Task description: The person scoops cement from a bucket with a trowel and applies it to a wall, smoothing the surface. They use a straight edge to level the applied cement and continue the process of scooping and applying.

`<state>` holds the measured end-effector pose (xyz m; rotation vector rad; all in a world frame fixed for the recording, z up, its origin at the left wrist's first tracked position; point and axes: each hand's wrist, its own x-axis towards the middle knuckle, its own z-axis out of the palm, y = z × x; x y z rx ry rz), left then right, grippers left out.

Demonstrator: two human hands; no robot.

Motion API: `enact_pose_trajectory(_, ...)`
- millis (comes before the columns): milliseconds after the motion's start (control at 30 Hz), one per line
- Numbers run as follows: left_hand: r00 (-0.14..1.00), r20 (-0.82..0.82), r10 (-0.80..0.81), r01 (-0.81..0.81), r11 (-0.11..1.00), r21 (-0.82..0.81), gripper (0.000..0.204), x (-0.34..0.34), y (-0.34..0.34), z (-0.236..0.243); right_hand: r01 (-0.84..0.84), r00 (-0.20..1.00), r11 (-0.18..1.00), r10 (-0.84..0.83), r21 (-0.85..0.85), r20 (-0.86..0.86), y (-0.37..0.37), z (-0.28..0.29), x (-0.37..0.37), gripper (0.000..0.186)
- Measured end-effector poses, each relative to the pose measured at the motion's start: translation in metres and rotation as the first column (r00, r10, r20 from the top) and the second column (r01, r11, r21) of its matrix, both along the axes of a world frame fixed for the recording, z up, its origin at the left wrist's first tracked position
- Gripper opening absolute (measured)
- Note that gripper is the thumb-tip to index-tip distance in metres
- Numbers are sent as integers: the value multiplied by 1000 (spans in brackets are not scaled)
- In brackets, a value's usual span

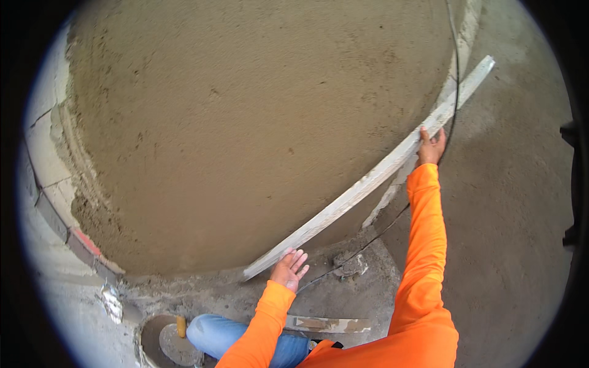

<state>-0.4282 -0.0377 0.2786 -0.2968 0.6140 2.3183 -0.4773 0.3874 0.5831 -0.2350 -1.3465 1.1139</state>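
A long pale straightedge bar (346, 201) runs diagonally across a wall of wet grey-brown plaster (245, 110). My right hand (431, 145) grips the bar along its upper part. My left hand (290, 270) is at the bar's lower end, palm up with fingers spread and apart, beside or just touching its underside. Both my forearms are in orange sleeves.
Pale blocks (49, 150) border the plaster at left. A black cable (455, 55) hangs past the bar. Below lie a short board (331, 324), a mortar lump (351, 265) and a bucket (153, 337) holding a yellow-handled tool (181, 326), beside my jeans-clad leg.
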Motion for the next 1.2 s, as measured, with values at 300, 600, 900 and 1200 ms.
enact_pose_trajectory(300, 743, -656, 136, -359, 907, -218, 57, 69, -249, 37, 266, 914, 933, -324, 241, 245, 197, -46, -41, 68)
enact_pose_trajectory(600, 682, -504, 530, -179, -547, -817, 78, 202, -527, -189, 667, 555, 539, -820, 515, 140, 142, -77, -93, 92)
enact_pose_trajectory(900, 776, -192, 601, 106, -424, -899, 84, 201, -521, -324, -965, 226, 246, 579, 96, 783, -447, -288, 7, 13)
enact_pose_trajectory(1200, 597, -523, 608, -116, -579, -807, 58, 222, -479, -281, -478, 568, -864, -167, 158, 806, -734, -455, 45, 39)
